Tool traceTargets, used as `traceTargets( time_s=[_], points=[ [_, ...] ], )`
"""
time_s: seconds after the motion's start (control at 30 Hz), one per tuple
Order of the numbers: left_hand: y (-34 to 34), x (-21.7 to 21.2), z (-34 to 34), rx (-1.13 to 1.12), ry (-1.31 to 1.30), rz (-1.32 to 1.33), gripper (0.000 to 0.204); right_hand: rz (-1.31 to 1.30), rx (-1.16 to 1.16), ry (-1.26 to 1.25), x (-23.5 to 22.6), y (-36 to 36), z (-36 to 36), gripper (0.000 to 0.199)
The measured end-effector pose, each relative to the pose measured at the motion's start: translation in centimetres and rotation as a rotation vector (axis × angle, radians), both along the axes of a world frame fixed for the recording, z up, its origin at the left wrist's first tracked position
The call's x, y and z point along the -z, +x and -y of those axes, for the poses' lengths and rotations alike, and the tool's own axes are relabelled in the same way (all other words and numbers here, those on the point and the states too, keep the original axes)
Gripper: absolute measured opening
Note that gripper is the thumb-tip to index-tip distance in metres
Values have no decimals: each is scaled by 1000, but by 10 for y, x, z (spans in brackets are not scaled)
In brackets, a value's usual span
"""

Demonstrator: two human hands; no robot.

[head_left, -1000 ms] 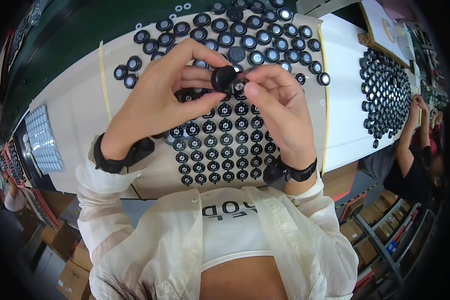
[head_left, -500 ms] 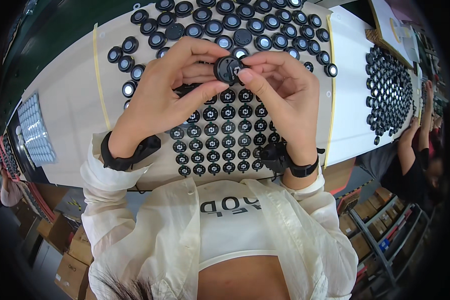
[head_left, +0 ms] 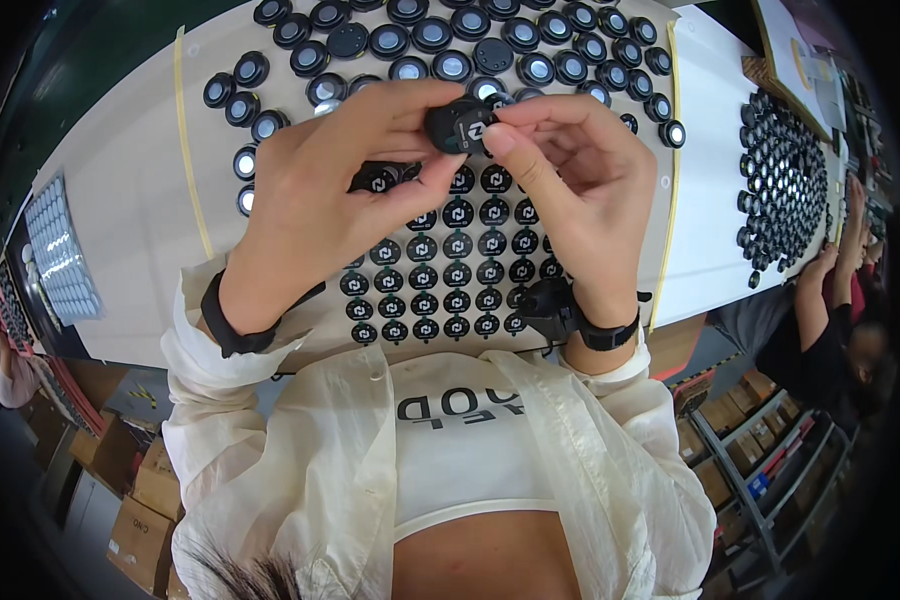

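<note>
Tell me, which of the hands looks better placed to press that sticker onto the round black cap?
Probably the right hand: its thumb lies on the round black cap, while the left hand grips it.

A factory assembly line. A long pale desk [head_left: 130, 230] is covered with rows of identical small round black parts [head_left: 440, 270], with more on a neighbouring dark mat [head_left: 785, 190]. Another worker [head_left: 840, 330] sits alongside. Cardboard boxes [head_left: 135, 500] and metal shelving [head_left: 760, 480] stand on the floor below.
</note>
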State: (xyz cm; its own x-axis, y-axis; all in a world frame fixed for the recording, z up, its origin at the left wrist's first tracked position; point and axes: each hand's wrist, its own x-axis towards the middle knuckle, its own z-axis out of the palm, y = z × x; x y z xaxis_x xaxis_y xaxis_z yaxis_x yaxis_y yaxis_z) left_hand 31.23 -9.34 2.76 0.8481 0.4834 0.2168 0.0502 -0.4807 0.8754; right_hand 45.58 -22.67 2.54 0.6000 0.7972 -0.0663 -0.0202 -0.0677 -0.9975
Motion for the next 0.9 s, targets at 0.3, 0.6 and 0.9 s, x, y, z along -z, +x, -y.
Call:
traceTargets(
  time_s=[0.3, 0.6, 0.9],
  points=[
    [3, 0, -10, 40, -333, -47, 50, -183, 6, 107, -14, 0, 4, 16],
    [6, -4, -2, 74, -375, -40, 51, -164, 3, 120, -5, 6, 6, 12],
    [6, -4, 0, 33, -331, -53, 51, -101, 24, 94, -4, 3, 3, 11]
  ],
)
